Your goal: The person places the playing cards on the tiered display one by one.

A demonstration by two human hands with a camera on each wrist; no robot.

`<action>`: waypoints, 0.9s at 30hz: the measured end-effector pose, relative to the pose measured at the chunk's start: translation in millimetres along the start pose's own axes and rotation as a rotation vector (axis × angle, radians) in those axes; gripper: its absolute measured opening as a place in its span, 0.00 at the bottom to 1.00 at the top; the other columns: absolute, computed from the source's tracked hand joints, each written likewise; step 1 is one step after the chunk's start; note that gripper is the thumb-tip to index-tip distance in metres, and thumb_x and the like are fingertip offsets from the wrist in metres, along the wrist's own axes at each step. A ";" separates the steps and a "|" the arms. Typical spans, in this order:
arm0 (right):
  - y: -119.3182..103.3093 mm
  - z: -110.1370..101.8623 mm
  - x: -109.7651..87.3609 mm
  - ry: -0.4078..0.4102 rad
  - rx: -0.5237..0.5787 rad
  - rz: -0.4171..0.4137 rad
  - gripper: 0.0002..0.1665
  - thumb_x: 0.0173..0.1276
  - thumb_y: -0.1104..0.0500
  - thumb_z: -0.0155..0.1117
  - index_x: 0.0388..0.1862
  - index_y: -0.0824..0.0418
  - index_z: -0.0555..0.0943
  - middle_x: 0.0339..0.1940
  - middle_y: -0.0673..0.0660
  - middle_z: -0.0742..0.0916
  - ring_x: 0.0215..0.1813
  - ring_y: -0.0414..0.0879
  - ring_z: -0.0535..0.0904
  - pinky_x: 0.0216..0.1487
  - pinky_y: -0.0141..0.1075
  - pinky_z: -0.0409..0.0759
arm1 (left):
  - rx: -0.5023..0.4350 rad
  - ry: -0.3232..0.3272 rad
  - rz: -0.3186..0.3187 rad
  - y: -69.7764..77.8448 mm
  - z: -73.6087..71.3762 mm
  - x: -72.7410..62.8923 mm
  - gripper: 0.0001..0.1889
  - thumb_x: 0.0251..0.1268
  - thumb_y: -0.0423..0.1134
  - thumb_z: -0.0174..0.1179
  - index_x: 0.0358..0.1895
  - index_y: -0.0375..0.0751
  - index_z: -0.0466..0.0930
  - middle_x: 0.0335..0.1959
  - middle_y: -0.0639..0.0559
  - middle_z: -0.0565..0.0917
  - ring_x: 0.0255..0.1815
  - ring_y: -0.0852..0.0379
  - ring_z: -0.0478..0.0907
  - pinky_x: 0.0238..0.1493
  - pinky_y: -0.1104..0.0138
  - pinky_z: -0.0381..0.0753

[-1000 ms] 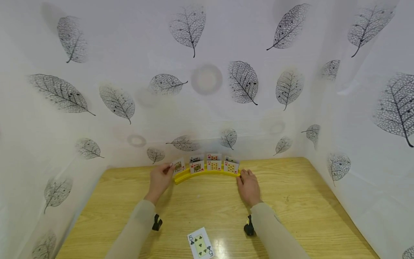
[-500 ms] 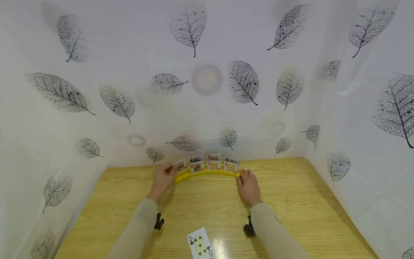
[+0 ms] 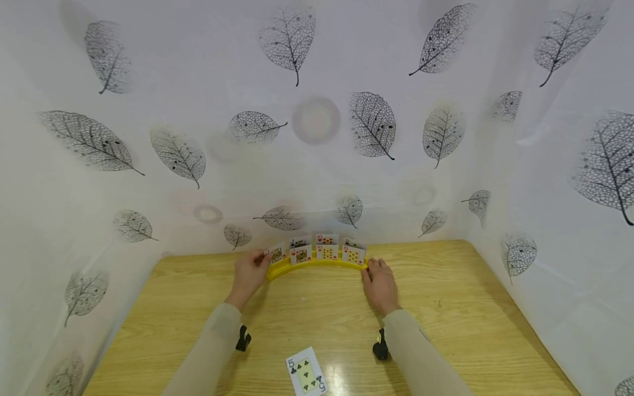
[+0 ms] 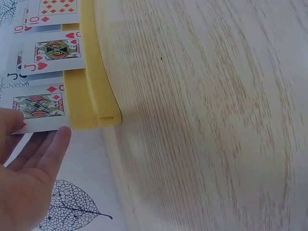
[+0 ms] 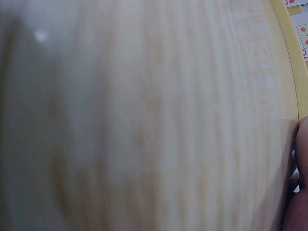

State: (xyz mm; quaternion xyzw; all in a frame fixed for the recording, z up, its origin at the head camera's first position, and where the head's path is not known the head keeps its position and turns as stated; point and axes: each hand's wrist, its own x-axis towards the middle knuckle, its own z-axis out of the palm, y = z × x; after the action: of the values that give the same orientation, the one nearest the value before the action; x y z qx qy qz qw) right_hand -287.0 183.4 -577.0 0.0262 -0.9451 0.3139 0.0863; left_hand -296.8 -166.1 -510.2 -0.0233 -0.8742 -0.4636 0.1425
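My left hand (image 3: 250, 275) pinches a face card of diamonds (image 4: 41, 107) between thumb and fingers, its lower edge at the left end of a curved yellow card holder (image 3: 282, 269). Beside it in the front row stand a jack of hearts (image 3: 301, 254), a ten of diamonds (image 3: 327, 252) and another diamond card (image 3: 354, 255). Partly hidden behind them is a second row, with a ten of hearts (image 3: 327, 238) in the middle. My right hand (image 3: 381, 286) rests on the table with extended fingers touching the holder's right end; the right wrist view shows only its edge.
A five of clubs (image 3: 306, 372) lies face up on the wooden table (image 3: 307, 308) near me. Leaf-print white sheeting (image 3: 317, 165) closes off the back and both sides, with the holder close to the back edge. Black wrist devices sit under both sleeves.
My left hand has moved slightly right, bringing the face card from a tilt toward the holder's left end, closer to the jack of hearts. The right hand has stayed in place.
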 end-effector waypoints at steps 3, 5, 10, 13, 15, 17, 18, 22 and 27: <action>-0.7 -0.2 -0.2 0.005 -0.005 0.007 0.32 0.86 0.51 0.52 0.77 0.73 0.68 0.80 0.69 0.72 0.85 0.66 0.59 0.87 0.58 0.54 | 0.012 -0.001 0.007 0.3 -0.6 -0.9 0.11 0.76 0.35 0.64 0.53 0.31 0.88 0.44 0.37 0.90 0.42 0.47 0.85 0.43 0.66 0.88; -1.0 -0.1 -0.4 0.016 -0.006 0.000 0.32 0.85 0.52 0.53 0.76 0.73 0.69 0.79 0.70 0.73 0.84 0.67 0.60 0.86 0.59 0.55 | 0.017 0.000 0.023 0.7 -0.9 -1.7 0.13 0.75 0.34 0.65 0.56 0.30 0.86 0.46 0.36 0.90 0.45 0.44 0.86 0.47 0.58 0.90; -0.8 0.2 0.4 0.036 -0.008 -0.017 0.31 0.85 0.54 0.54 0.75 0.74 0.71 0.78 0.71 0.74 0.83 0.68 0.62 0.85 0.60 0.57 | 0.002 -0.007 0.030 2.9 -2.8 -2.7 0.16 0.75 0.34 0.65 0.59 0.30 0.84 0.49 0.34 0.90 0.48 0.41 0.87 0.53 0.51 0.90; -0.6 0.3 0.9 0.030 -0.007 -0.008 0.31 0.85 0.53 0.53 0.76 0.74 0.70 0.78 0.70 0.74 0.84 0.67 0.61 0.86 0.59 0.56 | -0.002 -0.013 0.024 4.2 -4.2 -3.0 0.16 0.75 0.35 0.65 0.60 0.31 0.84 0.49 0.35 0.89 0.48 0.41 0.87 0.54 0.51 0.90; -0.5 0.3 1.2 0.029 -0.010 -0.006 0.31 0.85 0.53 0.52 0.76 0.74 0.70 0.78 0.71 0.74 0.84 0.68 0.61 0.86 0.59 0.56 | 0.003 -0.012 0.034 4.1 -4.7 -3.1 0.17 0.74 0.35 0.65 0.60 0.30 0.84 0.49 0.35 0.89 0.48 0.41 0.87 0.54 0.50 0.90; -0.7 0.0 1.1 0.030 -0.004 0.000 0.31 0.85 0.53 0.53 0.76 0.74 0.70 0.78 0.70 0.74 0.84 0.67 0.61 0.86 0.59 0.55 | 0.013 -0.011 0.043 3.8 -5.1 -3.1 0.17 0.74 0.35 0.66 0.60 0.31 0.84 0.48 0.35 0.89 0.48 0.41 0.87 0.53 0.50 0.90; -0.8 -0.1 1.1 0.032 -0.003 0.000 0.31 0.85 0.52 0.53 0.76 0.74 0.70 0.78 0.71 0.74 0.84 0.67 0.61 0.86 0.59 0.55 | 0.019 -0.011 0.048 3.5 -5.1 -2.9 0.17 0.74 0.35 0.66 0.60 0.31 0.84 0.48 0.35 0.89 0.48 0.41 0.87 0.53 0.50 0.90; -0.9 -0.3 0.4 0.029 0.004 0.001 0.32 0.85 0.52 0.54 0.76 0.74 0.70 0.78 0.70 0.74 0.84 0.67 0.61 0.86 0.59 0.55 | 0.020 -0.018 0.037 2.0 -5.3 -3.6 0.16 0.73 0.35 0.66 0.59 0.33 0.84 0.48 0.37 0.90 0.47 0.42 0.87 0.53 0.51 0.90; -1.2 -0.1 -0.4 0.018 -0.009 0.003 0.32 0.85 0.52 0.53 0.76 0.74 0.70 0.78 0.70 0.74 0.84 0.67 0.61 0.86 0.59 0.55 | 0.003 -0.026 0.029 -1.7 -7.3 -8.6 0.17 0.73 0.35 0.66 0.60 0.33 0.84 0.50 0.37 0.90 0.49 0.42 0.88 0.54 0.53 0.90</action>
State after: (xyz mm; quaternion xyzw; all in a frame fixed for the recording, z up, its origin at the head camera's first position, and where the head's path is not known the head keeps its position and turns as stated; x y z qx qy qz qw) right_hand -286.4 182.4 -576.2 0.0216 -0.9458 0.3101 0.0943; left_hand -287.3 -172.3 -510.0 -0.0420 -0.8763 -0.4597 0.1378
